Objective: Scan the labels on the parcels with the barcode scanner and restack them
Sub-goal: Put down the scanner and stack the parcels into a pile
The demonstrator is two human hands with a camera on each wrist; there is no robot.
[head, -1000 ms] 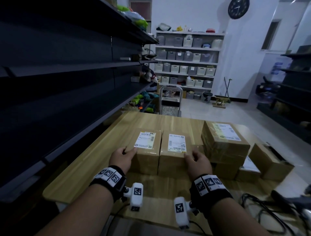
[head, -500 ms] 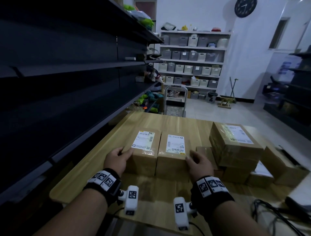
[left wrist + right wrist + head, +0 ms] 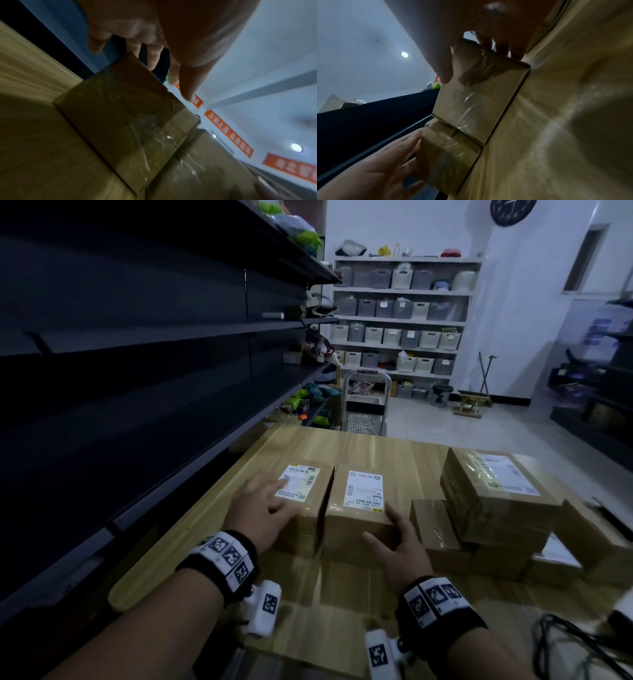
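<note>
On the table (image 3: 191,546), two boxes touch; the left hand (image 3: 263,513) lies flat atop the left box (image 3: 308,508), and the right hand (image 3: 400,542) grasps the right box (image 3: 356,518).

Bare forearms, no sleeves. Each wrist wears a black band (image 3: 224,559) with white square-patterned marker tiles; a white camera block (image 3: 263,609) bearing one black marker hangs beneath each.

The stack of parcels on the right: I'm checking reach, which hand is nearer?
Right. The right hand grips the parcel beside the stack; the left hand lies farther off.
</note>
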